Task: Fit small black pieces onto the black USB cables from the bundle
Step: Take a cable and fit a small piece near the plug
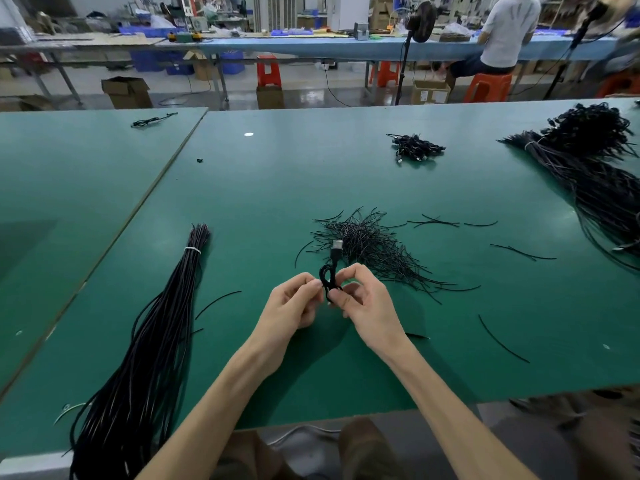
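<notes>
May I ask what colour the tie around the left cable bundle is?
White; the thin tie on the black cable bundle shows in the head view.

Head-worn view (wide) down over table (242,202)

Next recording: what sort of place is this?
Probably a cable-assembly workshop or small factory: long green work tables carry tied bundles of black cables, the left hand and right hand hold a USB cable, and behind, another worker sits on an orange stool at a bench.
</notes>
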A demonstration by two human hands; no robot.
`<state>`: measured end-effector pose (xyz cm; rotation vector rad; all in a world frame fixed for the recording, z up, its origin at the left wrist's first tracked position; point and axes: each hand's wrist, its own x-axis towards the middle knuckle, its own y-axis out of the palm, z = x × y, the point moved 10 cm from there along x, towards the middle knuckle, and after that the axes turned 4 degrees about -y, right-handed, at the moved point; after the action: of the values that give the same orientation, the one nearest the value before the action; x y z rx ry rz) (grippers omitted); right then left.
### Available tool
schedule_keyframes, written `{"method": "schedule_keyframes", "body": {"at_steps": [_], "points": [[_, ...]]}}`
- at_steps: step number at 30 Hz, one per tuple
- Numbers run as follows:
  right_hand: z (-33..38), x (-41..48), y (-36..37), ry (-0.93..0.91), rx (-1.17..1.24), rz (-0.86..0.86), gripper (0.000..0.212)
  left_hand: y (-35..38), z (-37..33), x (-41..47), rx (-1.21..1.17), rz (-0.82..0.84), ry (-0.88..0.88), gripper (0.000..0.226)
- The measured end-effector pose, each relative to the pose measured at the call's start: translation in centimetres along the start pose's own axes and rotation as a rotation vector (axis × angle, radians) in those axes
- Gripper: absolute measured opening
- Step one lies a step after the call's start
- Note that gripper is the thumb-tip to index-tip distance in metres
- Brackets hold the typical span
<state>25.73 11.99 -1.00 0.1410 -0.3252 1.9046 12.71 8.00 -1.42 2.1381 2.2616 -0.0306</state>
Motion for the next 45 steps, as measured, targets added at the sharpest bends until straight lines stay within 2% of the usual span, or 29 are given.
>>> {"method": "schedule_keyframes", "body": {"at_steps": [5,8,10,16,20,23,27,29,36,40,45], "points": [[2.8,-0.5,-1.0,-0.222,-0.222,-0.154,0.033,1.1,0.5,-0.2,-0.16,0.135,-0.071,0.03],[4.2,-1.4,-1.4,-0.372,-0.506,-0.288,0.018,1.3,0.6,-0.2,-0.158,0.187,-0.087,0.03],[4.6,-1.8,-1.2,-0.416,-0.578,-0.293,0.012,0.9,0.4,-0.2,-0.117,0.167,-0.075,0.03],[3.3,-1.5,0.3,-0.293,-0.325,-0.094,0.022,-1.0,-2.2,-0.7,0.142,0.064,0.146,0.025],[2.2,-1.3,-0.3,-0.166,-0.071,-0.092,0.028,-1.0,-2.8,-1.1,0.43,0.045,0.241,0.021],[0.9,-0.9,-0.3,-0.028,0.064,-0.065,0.036,-0.8,-2.6,-1.3,0.484,0.035,0.261,0.021],[0.2,-0.6,-0.1,0.053,0.101,-0.01,0.049,-0.9,-2.8,-0.8,0.52,-0.001,0.281,0.022],[0.0,-0.6,0.1,0.081,0.12,0.022,0.047,-1.2,-2.9,-0.6,0.545,-0.035,0.292,0.021],[0.4,-0.5,0.7,0.063,0.122,0.096,0.047,-2.1,-1.8,-0.5,0.447,-0.082,0.208,0.027],[0.6,-0.5,0.4,0.024,0.113,0.063,0.042,-1.2,-0.9,-0.7,0.172,-0.02,0.081,0.031],[0.0,-0.4,-0.7,0.001,0.055,-0.016,0.043,0.0,-0.5,-0.7,0.06,0.024,-0.046,0.032]]}}
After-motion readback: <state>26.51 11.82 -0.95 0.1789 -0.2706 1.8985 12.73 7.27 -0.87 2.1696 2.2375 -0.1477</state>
